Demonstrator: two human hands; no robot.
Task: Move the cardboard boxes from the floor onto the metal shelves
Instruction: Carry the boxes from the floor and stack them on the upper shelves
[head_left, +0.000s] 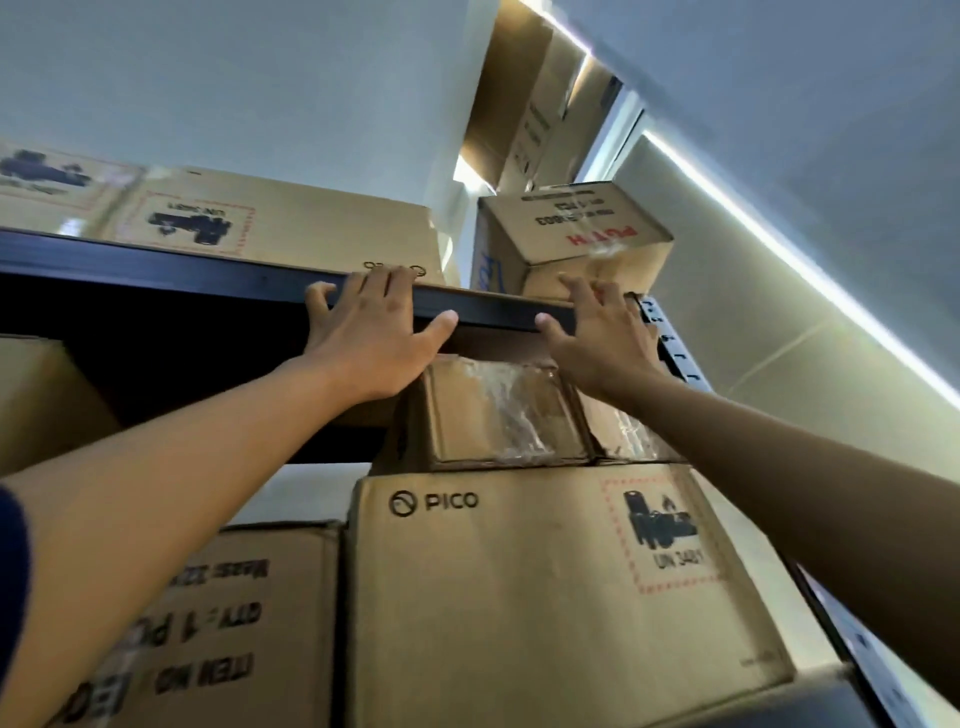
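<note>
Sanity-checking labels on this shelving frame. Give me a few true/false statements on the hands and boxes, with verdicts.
1. The left hand rests on the dark shelf edge. True.
2. The right hand grips a box and lifts it clear. False: its straight fingers reach to the small box on the upper shelf.
3. The PICO box sits below the upper shelf. True.
4. The upper shelf holds no boxes. False: several stand on it.

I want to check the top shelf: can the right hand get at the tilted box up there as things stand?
Probably yes. The right hand is already raised to the shelf edge, its fingers spread just under the tilted box. Nothing stands between them, though whether they touch is unclear.
</note>
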